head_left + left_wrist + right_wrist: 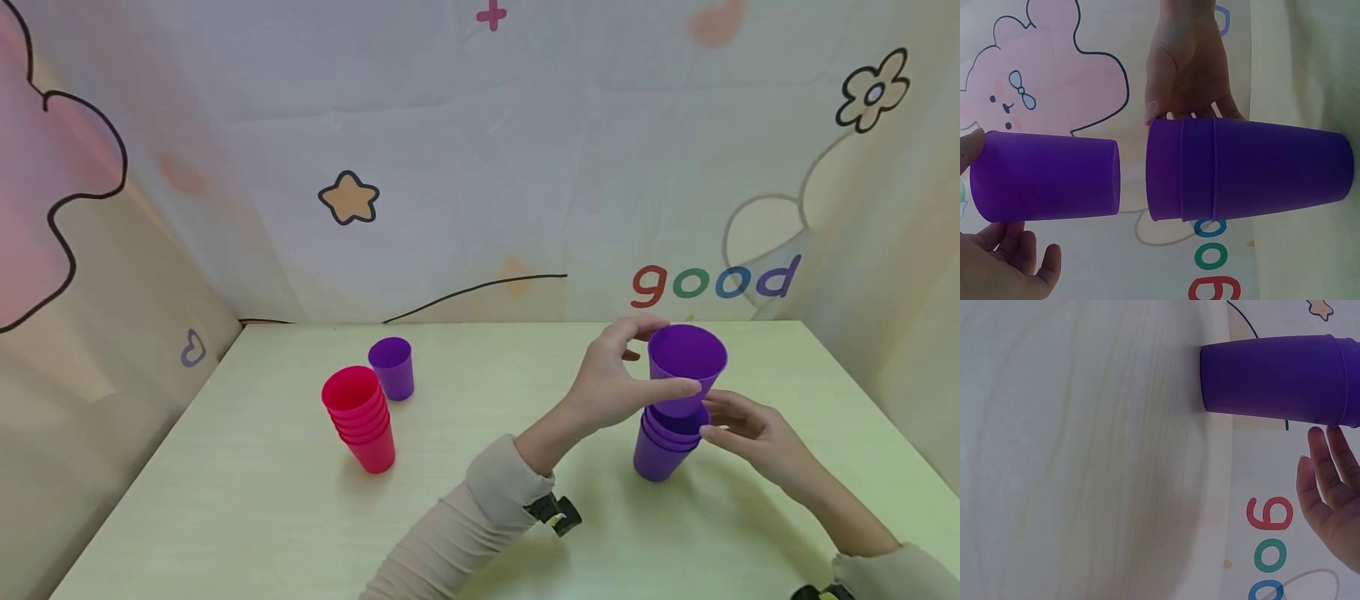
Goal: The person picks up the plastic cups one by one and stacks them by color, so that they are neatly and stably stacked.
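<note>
My left hand (611, 383) holds a purple cup (686, 358) upright, thumb on its near side and fingers round the far side. Directly beneath it on the table stands a stack of three purple cups (657, 460). In the left wrist view a gap separates the base of the held cup (1047, 178) from the top rim of the stack (1272, 169). At the right side of the stack is my right hand (768, 442). Its fingertips (1316, 432) are extended and rest right at the stack's rims, with the thumb by the uppermost rim.
On the left part of the table (225, 500) stands a nested stack of several red cups (372, 446). A single purple cup (397, 377) stands upright just behind it. A printed cloth (480, 192) with drawings and the word "good" hangs along the table's back edge.
</note>
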